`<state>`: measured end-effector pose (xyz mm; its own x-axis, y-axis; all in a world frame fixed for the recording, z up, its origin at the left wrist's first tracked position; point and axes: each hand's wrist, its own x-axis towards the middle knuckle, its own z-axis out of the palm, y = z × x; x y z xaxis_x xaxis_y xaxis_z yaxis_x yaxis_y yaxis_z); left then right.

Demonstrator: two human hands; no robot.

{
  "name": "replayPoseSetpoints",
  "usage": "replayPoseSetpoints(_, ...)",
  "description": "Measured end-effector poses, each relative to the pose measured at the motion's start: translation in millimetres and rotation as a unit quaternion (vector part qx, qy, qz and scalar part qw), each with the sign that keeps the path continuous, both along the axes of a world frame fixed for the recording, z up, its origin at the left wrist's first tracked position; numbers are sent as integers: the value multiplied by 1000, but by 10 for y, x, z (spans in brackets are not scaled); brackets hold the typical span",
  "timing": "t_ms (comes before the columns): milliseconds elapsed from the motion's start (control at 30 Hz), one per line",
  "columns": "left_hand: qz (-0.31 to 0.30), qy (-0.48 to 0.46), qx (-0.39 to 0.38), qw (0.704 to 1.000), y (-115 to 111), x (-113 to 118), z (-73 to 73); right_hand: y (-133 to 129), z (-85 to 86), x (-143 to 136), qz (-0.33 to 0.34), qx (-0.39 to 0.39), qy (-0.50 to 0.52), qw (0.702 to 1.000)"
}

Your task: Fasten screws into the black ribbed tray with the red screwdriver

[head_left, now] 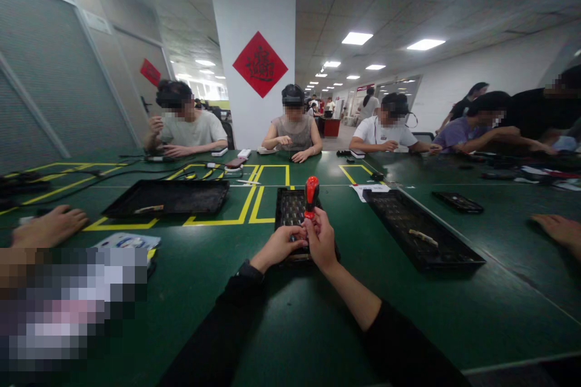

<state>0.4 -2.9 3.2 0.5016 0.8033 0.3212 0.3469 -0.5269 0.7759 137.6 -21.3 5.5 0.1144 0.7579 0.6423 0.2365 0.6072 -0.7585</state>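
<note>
A screwdriver (311, 193) with a red and black handle stands upright over a small black tray (287, 208) on the green table. My right hand (321, 238) is closed round the lower part of the screwdriver, just below its handle. Beside it, my left hand (282, 246) is closed, with its fingertips pinched near the screwdriver's lower end; what they hold, if anything, is hidden. Several small metallic pieces lie in the tray's pockets. Both hands cover the tray's near part and the screwdriver's tip.
A wide black tray (181, 198) lies left, and a long black tray (420, 230) right, each holding a small strip. Farther right is a small dark tray (457, 202). Cables (97, 176) cross the left side. Several people sit opposite; another person's hand (49, 227) rests left.
</note>
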Motion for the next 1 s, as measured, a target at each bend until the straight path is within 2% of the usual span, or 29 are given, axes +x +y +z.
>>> replayPoseSetpoints(200,-6,-3,0,1000,28,-7,-32,29,-21,-7,16,-1,23,1000)
replayPoseSetpoints(567,40,-21,-7,999,15,38,-32,-10,24,-20,35,-2,14,999)
replayPoseSetpoints(1000,70,-9,-3,998,23,46,-59,44,8,-22,9,-5,29,1000)
